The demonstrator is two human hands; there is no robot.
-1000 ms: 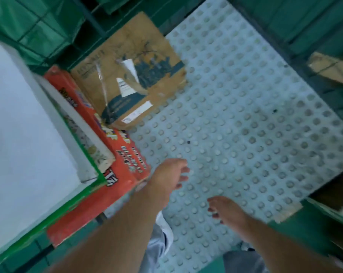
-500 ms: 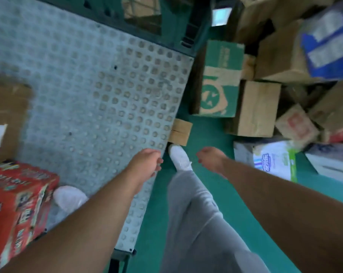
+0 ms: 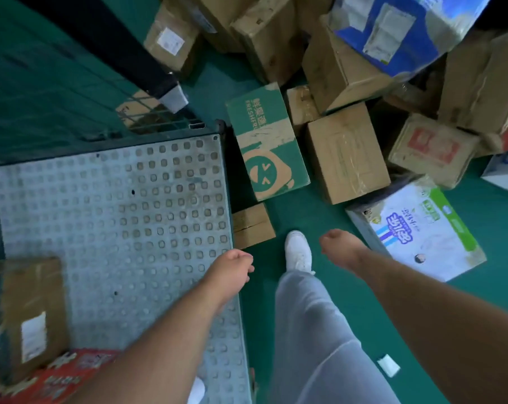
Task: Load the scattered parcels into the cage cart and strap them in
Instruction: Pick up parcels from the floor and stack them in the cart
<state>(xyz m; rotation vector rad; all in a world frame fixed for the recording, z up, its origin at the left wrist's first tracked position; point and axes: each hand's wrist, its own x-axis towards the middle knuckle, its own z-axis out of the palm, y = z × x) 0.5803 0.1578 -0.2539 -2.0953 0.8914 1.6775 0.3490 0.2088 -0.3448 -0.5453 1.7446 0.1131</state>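
Observation:
The cage cart's studded grey floor plate [image 3: 124,217] fills the left. A brown parcel with a white label [image 3: 28,313] and a red box [image 3: 60,377] lie on it at the lower left. My left hand [image 3: 232,269] hangs over the plate's right edge, fingers loosely curled, holding nothing. My right hand [image 3: 338,246] hangs over the green floor, also loosely curled and holding nothing. Scattered parcels lie beyond: a green carton with a face logo [image 3: 268,147], a small brown box [image 3: 251,225] beside the cart, a plain brown box [image 3: 346,153] and a white printed carton [image 3: 416,231].
Several more cardboard boxes are piled at the top right, with a blue and white carton [image 3: 404,27] on top. The cart's green mesh wall [image 3: 57,83] stands at the upper left. My grey trouser leg and white shoe [image 3: 298,252] are on the green floor between cart and parcels.
The view has swung from the cart's loaded left side to the parcel pile on the right. Both hands stayed without a load and moved off the cart floor toward the green floor.

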